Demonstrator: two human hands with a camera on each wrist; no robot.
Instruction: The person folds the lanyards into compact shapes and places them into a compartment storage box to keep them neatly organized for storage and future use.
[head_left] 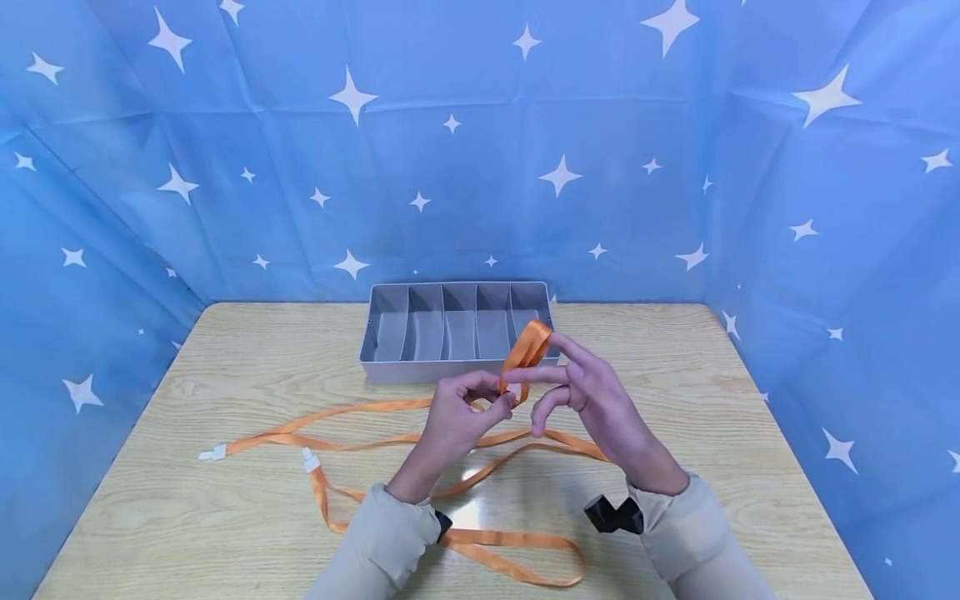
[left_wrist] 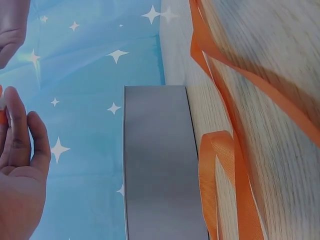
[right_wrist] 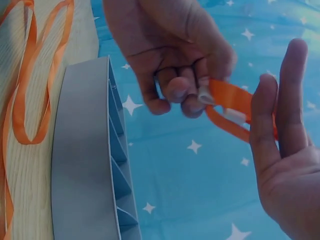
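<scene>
An orange lanyard is folded into a small loop (head_left: 529, 343) held up over the table. My left hand (head_left: 461, 410) pinches its lower end beside a white plastic piece (head_left: 514, 390). From the other side, my right hand (head_left: 600, 396) touches the loop with two outstretched fingers, its other fingers more bent. In the right wrist view the orange band (right_wrist: 231, 100) runs from the left hand's fingertips to those two fingers and is partly hidden behind them. The left wrist view catches only part of my left hand (left_wrist: 22, 175), at its left edge.
Behind the hands stands a grey divided tray (head_left: 450, 372) with several compartments. More orange lanyards (head_left: 330, 446) lie spread over the wooden table (head_left: 187, 517), with white clips (head_left: 311, 460) at their ends. A blue star-patterned curtain (head_left: 450, 167) encloses the table's back and sides.
</scene>
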